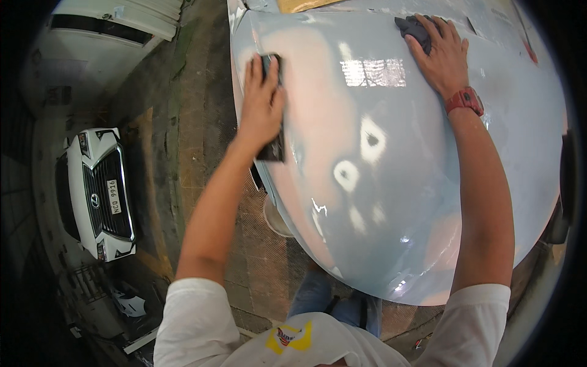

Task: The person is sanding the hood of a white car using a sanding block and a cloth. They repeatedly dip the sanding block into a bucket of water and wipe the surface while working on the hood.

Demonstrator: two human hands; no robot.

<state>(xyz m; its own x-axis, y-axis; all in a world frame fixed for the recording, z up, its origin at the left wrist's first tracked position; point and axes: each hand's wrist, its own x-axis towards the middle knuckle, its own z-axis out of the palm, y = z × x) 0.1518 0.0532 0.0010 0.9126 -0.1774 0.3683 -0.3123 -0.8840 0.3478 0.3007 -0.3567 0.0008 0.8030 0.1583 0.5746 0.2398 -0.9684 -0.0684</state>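
Dark block (275,151), long and narrow, lay lengthwise near the left edge of the big curved panel (406,177), right under my left hand (262,110). I had that hand wrapped over it, fingers across the upper part, with the lower end poking out past my palm. I'd guess it was light and pretty stiff, nothing fragile, but I couldn't see its underside, so don't quote me on how much it flexed. Panel looked shiny and maybe wet, so I figured the block would want to skate around. Best hold, IMO, was across the middle, thumb on one long side and fingers on the other, pushing evenly so neither end dug into the curve.

Further up and over to the right, my right hand (443,58) had a bunched dark cloth (414,32) gathered under the thumb and fingers, up against the panel. Soft, floppy stuff by the look of it, so I reckon any handful worked. Down past the panel's edge a pale round container (274,221) was partly showing, and way off left a white car (89,168) had its nose toward me.
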